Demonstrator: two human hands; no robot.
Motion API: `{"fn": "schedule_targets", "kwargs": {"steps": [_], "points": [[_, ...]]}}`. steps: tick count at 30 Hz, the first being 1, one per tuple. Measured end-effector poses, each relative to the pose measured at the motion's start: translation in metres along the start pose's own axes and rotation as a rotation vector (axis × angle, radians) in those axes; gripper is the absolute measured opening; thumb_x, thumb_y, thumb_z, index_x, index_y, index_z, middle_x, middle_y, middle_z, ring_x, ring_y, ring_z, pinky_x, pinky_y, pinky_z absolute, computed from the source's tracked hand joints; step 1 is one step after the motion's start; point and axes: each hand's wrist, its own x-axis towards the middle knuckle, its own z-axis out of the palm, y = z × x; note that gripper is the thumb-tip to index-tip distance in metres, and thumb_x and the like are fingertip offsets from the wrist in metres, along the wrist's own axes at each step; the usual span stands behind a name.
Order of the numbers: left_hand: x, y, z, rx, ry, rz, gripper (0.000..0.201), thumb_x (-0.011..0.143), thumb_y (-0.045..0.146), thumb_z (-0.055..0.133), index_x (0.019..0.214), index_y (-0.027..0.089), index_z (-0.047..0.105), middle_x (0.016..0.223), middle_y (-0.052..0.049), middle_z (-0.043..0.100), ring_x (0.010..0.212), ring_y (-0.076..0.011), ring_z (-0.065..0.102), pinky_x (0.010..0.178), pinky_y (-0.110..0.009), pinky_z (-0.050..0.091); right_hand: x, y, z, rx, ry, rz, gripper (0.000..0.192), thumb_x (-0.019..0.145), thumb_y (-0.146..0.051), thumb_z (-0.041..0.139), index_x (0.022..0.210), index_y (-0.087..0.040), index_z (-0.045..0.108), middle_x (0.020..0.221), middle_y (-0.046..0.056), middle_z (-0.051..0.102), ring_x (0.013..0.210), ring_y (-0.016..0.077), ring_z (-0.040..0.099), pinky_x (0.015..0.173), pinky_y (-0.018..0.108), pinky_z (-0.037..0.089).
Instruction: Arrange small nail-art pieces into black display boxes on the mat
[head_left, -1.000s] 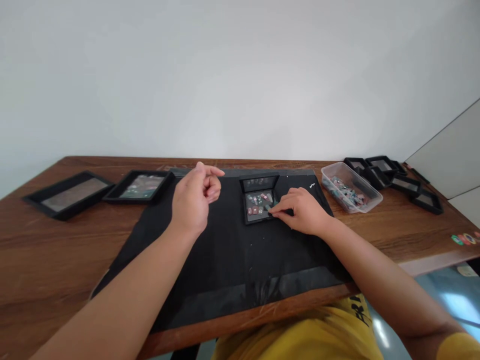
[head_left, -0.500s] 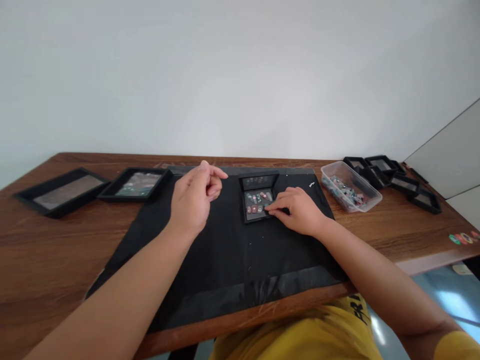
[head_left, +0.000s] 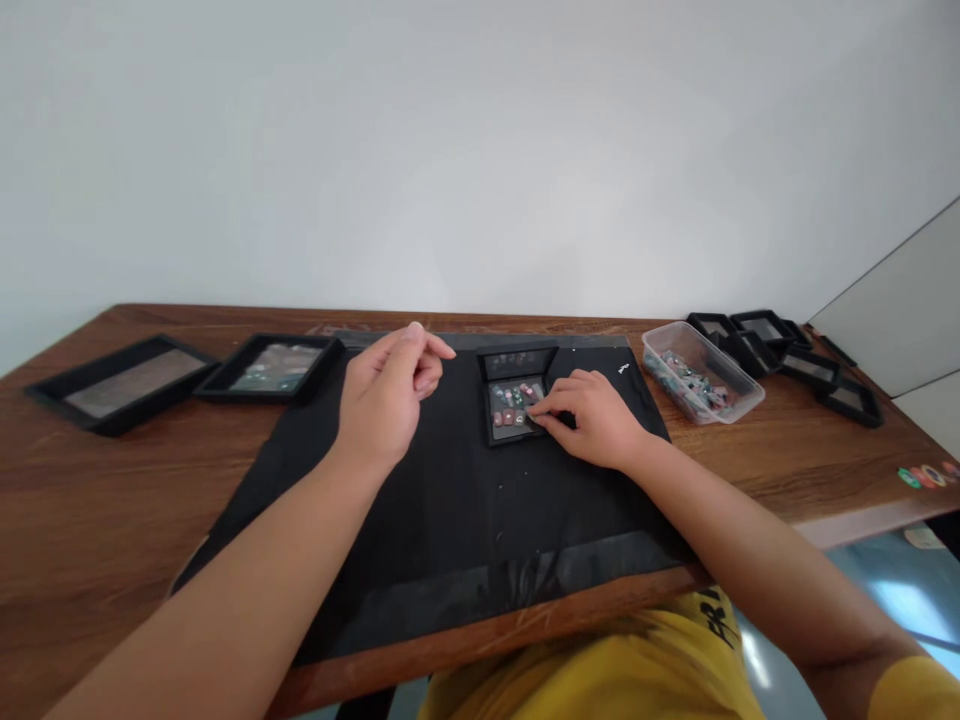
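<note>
A small black case (head_left: 517, 432) with its lid (head_left: 517, 364) raised lies on the black mat. Inside it sit several decorated press-on nails (head_left: 508, 416), pinkish-brown and greenish. My right hand (head_left: 589, 415) reaches over the case's right side, thumb and forefinger pinched on a small nail at the lower right; the fingers mostly cover it. To the left of the case, my left hand (head_left: 386, 395) hovers above the mat with its fingers curled and thumb pressed in. Whatever it holds, if anything, is hidden.
A clear plastic tub (head_left: 701, 375) of loose nails stands right of the mat (head_left: 427, 530). Several black cases (head_left: 814, 368) are grouped at the far right. On the left lie two larger black trays (head_left: 127, 385), (head_left: 270, 368). A white wall rises behind the table.
My right hand's fingertips have shifted slightly left over the case with the nail. My left hand has barely moved.
</note>
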Motion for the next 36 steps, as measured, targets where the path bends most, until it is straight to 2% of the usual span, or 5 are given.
{"fn": "schedule_targets", "kwargs": {"steps": [8, 16, 23, 32, 36], "points": [[-0.001, 0.001, -0.001, 0.014, -0.021, 0.014, 0.046, 0.094, 0.059, 0.072, 0.069, 0.019, 0.072, 0.049, 0.005, 0.039, 0.046, -0.0098, 0.034, 0.045, -0.028, 0.023, 0.003, -0.008, -0.005, -0.097, -0.055, -0.019, 0.025, 0.103, -0.027, 0.068, 0.123, -0.025, 0.082, 0.099, 0.007, 0.074, 0.094, 0.0239, 0.056, 0.082, 0.039, 0.032], [-0.001, 0.000, -0.002, 0.055, -0.043, 0.048, 0.045, 0.099, 0.055, 0.067, 0.072, 0.019, 0.071, 0.050, 0.006, 0.038, 0.047, -0.0104, 0.034, 0.046, -0.030, 0.024, 0.002, -0.004, -0.003, -0.099, -0.041, -0.011, 0.021, 0.104, -0.032, 0.069, 0.116, -0.024, 0.084, 0.096, 0.007, 0.072, 0.093, 0.0237, 0.055, 0.083, 0.038, 0.032], [-0.001, 0.001, -0.003, 0.096, -0.041, 0.028, 0.042, 0.098, 0.053, 0.067, 0.072, 0.020, 0.070, 0.051, 0.006, 0.037, 0.049, -0.0110, 0.033, 0.048, -0.030, 0.025, 0.001, 0.001, -0.003, -0.029, 0.009, -0.002, 0.026, 0.101, -0.031, 0.072, 0.124, -0.022, 0.081, 0.103, 0.008, 0.074, 0.094, 0.0237, 0.057, 0.084, 0.038, 0.035], [-0.007, 0.000, -0.005, 0.317, -0.096, -0.016, 0.033, 0.094, 0.048, 0.068, 0.073, 0.022, 0.069, 0.055, 0.004, 0.043, 0.054, -0.0138, 0.038, 0.055, -0.033, 0.029, 0.012, -0.015, 0.006, -0.025, 0.068, 0.026, 0.028, 0.097, -0.047, 0.077, 0.109, -0.023, 0.084, 0.103, 0.007, 0.076, 0.097, 0.0242, 0.057, 0.087, 0.040, 0.034], [-0.007, -0.001, -0.005, 0.341, -0.099, -0.032, 0.035, 0.094, 0.054, 0.067, 0.072, 0.026, 0.068, 0.056, 0.003, 0.043, 0.054, -0.0160, 0.038, 0.055, -0.035, 0.029, 0.014, -0.019, 0.010, -0.016, 0.058, 0.013, 0.019, 0.098, -0.039, 0.076, 0.106, -0.024, 0.084, 0.103, 0.006, 0.076, 0.096, 0.0235, 0.057, 0.088, 0.039, 0.034]]}}
